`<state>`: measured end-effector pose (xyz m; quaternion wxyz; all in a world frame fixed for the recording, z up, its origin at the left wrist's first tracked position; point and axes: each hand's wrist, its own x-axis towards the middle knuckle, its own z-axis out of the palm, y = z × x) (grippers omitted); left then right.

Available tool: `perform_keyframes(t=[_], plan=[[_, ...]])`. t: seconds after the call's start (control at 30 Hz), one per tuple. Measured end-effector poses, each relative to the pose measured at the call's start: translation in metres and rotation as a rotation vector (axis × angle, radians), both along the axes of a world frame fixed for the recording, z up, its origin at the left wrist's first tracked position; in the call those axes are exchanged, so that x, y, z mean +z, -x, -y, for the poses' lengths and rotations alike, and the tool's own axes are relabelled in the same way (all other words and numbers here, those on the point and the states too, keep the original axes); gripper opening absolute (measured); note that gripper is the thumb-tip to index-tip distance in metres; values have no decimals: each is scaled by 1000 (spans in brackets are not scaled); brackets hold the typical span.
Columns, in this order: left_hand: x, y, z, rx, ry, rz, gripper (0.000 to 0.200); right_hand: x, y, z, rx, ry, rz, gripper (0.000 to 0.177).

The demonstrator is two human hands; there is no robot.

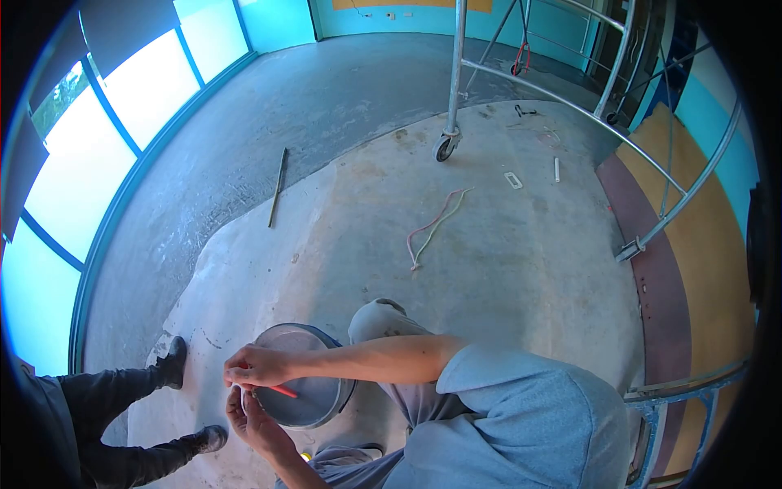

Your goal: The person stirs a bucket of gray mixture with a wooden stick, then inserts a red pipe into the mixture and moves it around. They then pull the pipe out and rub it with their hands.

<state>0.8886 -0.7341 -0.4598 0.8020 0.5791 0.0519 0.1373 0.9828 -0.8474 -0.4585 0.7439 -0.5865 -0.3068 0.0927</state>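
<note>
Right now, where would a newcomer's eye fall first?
Likely on the bright panes at the picture's left and the wheeled scaffold at its upper right. Then the right hand and left hand, close together by the bucket, a red item at the right hand. Another person's legs show lower left.

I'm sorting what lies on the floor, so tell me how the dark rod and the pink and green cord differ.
The dark rod is straight; the pink and green cord lies in loose bends. The rod is a single dark length, while the cord shows two pale-coloured strands meeting at one end. Both lie on the floor, touching neither hand.
</note>
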Motion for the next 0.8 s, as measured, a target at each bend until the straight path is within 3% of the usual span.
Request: perform_keyframes(t=[0.23, 0.53, 0.8], plan=[[2, 1, 4, 98, -194, -1, 16, -3, -1, -1, -54, 33, 55, 33], [-2, 1, 1, 132, -158, -74, 18, 0, -1, 5, -47, 136, 70, 33], [-8, -1, -1, -73, -219, -52, 33, -5, -3, 2, -109, 164, 128, 33]])
